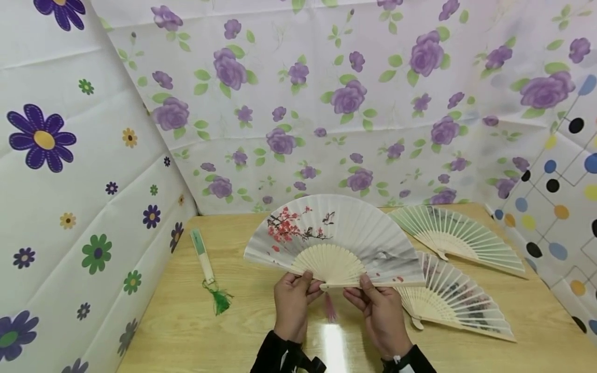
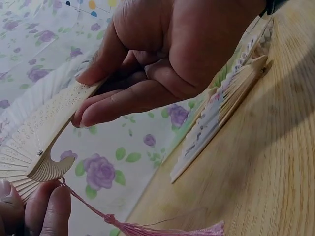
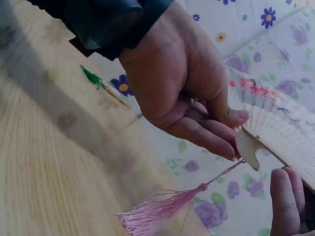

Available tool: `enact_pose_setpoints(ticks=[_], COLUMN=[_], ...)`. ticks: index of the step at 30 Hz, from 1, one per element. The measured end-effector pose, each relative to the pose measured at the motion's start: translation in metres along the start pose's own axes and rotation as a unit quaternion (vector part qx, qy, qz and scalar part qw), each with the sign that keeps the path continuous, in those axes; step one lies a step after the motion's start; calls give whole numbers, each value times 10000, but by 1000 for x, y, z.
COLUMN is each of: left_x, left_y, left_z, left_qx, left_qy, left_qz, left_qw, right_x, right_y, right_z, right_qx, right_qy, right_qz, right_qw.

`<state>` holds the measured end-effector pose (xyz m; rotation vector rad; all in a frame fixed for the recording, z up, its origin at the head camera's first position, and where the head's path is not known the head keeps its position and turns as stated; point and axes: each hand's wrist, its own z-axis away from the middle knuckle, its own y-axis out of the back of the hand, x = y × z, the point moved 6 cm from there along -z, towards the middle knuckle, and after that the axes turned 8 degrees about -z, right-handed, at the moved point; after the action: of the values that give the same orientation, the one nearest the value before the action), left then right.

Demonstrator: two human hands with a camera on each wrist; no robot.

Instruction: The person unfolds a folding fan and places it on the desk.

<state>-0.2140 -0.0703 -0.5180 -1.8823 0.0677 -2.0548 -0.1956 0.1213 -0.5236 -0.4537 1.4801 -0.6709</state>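
A spread white folding fan (image 1: 359, 223), painted with red blossoms and small birds, is held above the table in both hands. My left hand (image 1: 291, 308) pinches it close to the pivot, thumb on top. With thumb and fingers, my right hand (image 1: 384, 316) grips the outer stick on the right. A pink tassel (image 3: 162, 209) dangles from the pivot end. In the left wrist view my right hand (image 2: 172, 54) is large on the outer stick; in the right wrist view my left hand (image 3: 179, 78) holds the sticks' base.
On the wooden table (image 1: 182, 331), a green fan (image 1: 475, 238) and a patterned fan (image 1: 462, 300) lie spread at the right. A folded green fan (image 1: 202, 256) with a green tassel (image 1: 220, 300) lies at the left. Flowered cloth walls (image 1: 298, 171) enclose the table's back and sides.
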Motion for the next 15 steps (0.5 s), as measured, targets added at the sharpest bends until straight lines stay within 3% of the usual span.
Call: enact_pose_setpoints(ticks=[9,15], left_x=[-8,-7], left_y=[-12,5], left_z=[7,18], left_qx=[103,66], left_qy=[85,89], left_qz=[748,701], left_qw=[9971,9975], right_x=[1,9], right_y=[-5,-9], right_z=[6,23], right_qx=[495,518], right_qy=[177,4], right_qz=[-542,-323], right_qw=[9971,9981])
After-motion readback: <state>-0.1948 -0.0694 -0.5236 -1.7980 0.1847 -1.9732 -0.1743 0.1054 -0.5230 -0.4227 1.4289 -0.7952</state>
